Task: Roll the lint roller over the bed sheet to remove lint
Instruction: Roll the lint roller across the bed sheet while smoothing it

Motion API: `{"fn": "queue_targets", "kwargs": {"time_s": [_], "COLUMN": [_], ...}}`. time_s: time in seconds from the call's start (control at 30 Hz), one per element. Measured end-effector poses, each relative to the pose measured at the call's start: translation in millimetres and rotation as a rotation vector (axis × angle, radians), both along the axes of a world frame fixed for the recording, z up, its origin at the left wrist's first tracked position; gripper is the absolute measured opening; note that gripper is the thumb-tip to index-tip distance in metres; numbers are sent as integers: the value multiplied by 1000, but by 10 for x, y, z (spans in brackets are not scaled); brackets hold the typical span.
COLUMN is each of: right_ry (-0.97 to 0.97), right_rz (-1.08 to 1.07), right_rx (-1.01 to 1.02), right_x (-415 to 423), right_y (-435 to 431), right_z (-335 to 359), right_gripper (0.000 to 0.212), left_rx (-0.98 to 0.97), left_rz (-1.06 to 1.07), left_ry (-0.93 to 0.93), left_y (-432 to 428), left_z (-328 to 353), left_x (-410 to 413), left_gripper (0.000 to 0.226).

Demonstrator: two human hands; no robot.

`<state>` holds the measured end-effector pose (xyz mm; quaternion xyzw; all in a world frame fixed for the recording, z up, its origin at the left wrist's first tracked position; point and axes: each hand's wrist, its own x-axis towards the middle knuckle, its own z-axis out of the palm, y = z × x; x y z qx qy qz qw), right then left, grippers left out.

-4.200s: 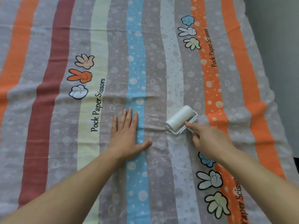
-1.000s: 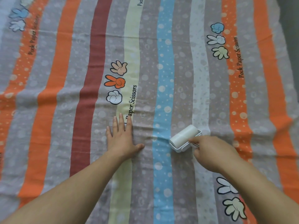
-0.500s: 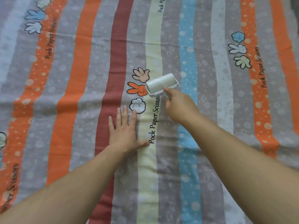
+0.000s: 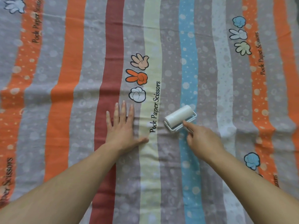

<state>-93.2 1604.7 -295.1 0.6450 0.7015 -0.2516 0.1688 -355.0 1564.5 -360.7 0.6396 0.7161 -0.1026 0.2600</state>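
Closest to you, both forearms reach in from the bottom edge. Your left hand (image 4: 120, 128) lies as it did half a second ago, fingers straight and slightly spread, palm flat on the bed sheet (image 4: 64, 97). It covers the grey band between the dark red stripe (image 4: 111, 78) and the cream stripe (image 4: 152, 46), with the thumb tip on the cream. The change is on the other side: your right hand (image 4: 203, 140) has drawn back from a long reach. Its fingers are curled round the handle (mostly hidden under the hand), and the index finger lies straight along it up to the frame. The lint roller (image 4: 178, 116) now rests on the sheet just beyond that fingertip, on the grey band and the edge of the blue stripe (image 4: 188, 70), with its drum angled up to the right. Half a second ago it sat far out on the cream stripe, beside the cartoon hand prints (image 4: 137, 78); these now lie well beyond it and to its left. One return pull looks finished, and the lane seems to be shifting right toward the blue. I judge much of the sheet still to be rolled. Small wrinkles gather on the pale stripe (image 4: 226, 130) right of the roller, so press firmly with the left palm on the next stroke.
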Motion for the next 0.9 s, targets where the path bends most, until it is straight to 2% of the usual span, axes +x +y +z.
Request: {"fn": "queue_targets", "kwargs": {"time_s": [0.23,0.33,0.43,0.53,0.63,0.77,0.9], "right_ry": [-21,-49,-69,17,138,286,271], "right_rz": [-26,-29,-50,-63,-10,43,89], "right_rx": [-77,-138,-104,-17,76,125,88], "right_x": [341,388,343,13,-548,-1356,-1793], "right_y": [-338,-320,-253,-52,258,749,1028], "right_z": [180,395,703,886,778,394,21], "right_gripper": [53,52,51,50,47,48,48], "left_rx": [-1,8,38,104,130,29,-34], "left_rz": [-72,-70,-73,-49,54,113,102], "left_ry": [27,12,-40,-69,-22,-17,-48], "left_y": [-348,-392,-407,-394,-329,-323,-301], "left_z": [23,27,35,75,92,-5,-58], "left_x": [-112,-129,-160,-272,-422,-546,-552], "left_gripper": [120,117,112,110,122,137,141]}}
